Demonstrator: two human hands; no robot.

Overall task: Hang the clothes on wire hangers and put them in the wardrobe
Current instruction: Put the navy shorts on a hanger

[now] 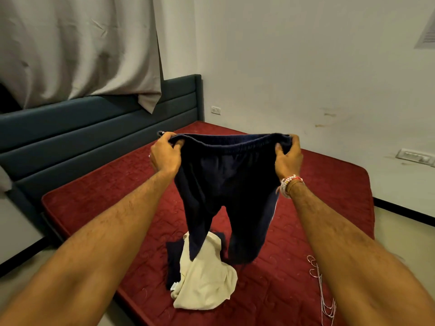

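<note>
Left hand (pixel 164 156), right hand (pixel 288 158) gripping trousers (pixel 223 175), hems perhaps grazing mattress (pixel 113 198)

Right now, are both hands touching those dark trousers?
Touching. The head view shows the left hand and right hand each gripping the dark trousers at the waistband, curled over its edge.

One red mattress (pixel 106 184). Above it: one pair of navy trousers (pixel 223 180); two hands, left (pixel 164 154) and right (pixel 288 158). On it: one cream garment (pixel 207 278), one dark garment (pixel 173 262) beneath. At its right edge: wire hangers (pixel 322 290), bundled, number unclear. Beyond it: two wall plates (pixel 215 110).
</note>
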